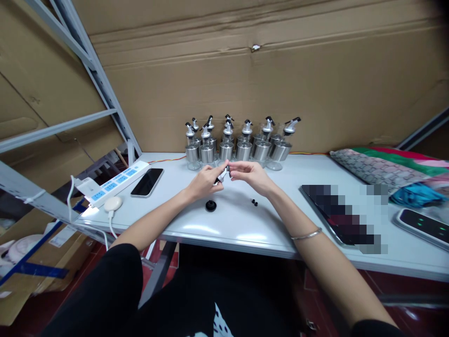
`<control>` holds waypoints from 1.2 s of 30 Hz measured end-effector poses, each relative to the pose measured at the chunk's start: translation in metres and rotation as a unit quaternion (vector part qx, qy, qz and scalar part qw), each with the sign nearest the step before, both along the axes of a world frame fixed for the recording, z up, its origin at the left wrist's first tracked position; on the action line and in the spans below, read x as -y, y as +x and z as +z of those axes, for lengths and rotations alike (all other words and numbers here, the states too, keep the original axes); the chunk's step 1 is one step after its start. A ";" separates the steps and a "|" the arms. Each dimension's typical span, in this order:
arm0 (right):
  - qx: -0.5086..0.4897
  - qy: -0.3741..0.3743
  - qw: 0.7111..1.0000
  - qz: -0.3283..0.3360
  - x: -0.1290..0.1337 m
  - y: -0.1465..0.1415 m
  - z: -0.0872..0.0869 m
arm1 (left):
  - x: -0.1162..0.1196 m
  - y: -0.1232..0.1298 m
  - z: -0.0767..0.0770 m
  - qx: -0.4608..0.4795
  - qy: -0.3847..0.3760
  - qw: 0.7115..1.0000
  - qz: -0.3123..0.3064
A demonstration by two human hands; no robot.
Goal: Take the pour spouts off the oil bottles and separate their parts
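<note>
My left hand (pixel 206 181) is closed around a small silver pourer spout (pixel 222 175), held above the middle of the table. Fingertips of my right hand (pixel 250 175) pinch the dark end of that spout, and the two hands almost meet there. My fingers hide part of the spout. Below my left hand lies a round black cap-like piece (pixel 211 206). Two tiny black pieces (pixel 254 202) rest on the table under my right wrist. Behind my hands stand several glass bottles with steel sleeves (pixel 243 150), topped by similar silver pourers with black flaps.
A white power strip (pixel 117 182) with a plugged-in charger and a phone (pixel 147 182) lie left on the white table (pixel 189 224). To the right are a blurred-out tablet-like device (pixel 336 215), a colourful bag (pixel 396 171) and a white device with green lights (pixel 424 224). Cardboard (pixel 228 84) stands behind.
</note>
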State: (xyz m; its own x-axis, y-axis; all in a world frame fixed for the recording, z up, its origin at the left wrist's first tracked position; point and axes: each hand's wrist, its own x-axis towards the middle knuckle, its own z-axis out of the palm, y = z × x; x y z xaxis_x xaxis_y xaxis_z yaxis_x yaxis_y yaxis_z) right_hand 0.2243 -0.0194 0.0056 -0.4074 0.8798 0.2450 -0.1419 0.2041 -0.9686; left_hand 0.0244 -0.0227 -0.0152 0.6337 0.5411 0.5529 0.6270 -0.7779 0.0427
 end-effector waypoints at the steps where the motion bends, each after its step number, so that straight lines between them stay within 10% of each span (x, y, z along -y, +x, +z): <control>1: -0.001 0.002 1.000 0.009 -0.001 0.000 -0.001 | -0.001 0.000 -0.001 0.004 0.007 1.000 -0.002; 36: -0.020 0.011 0.999 -0.030 0.005 -0.009 0.003 | 0.003 0.005 0.001 0.051 -0.011 0.998 0.031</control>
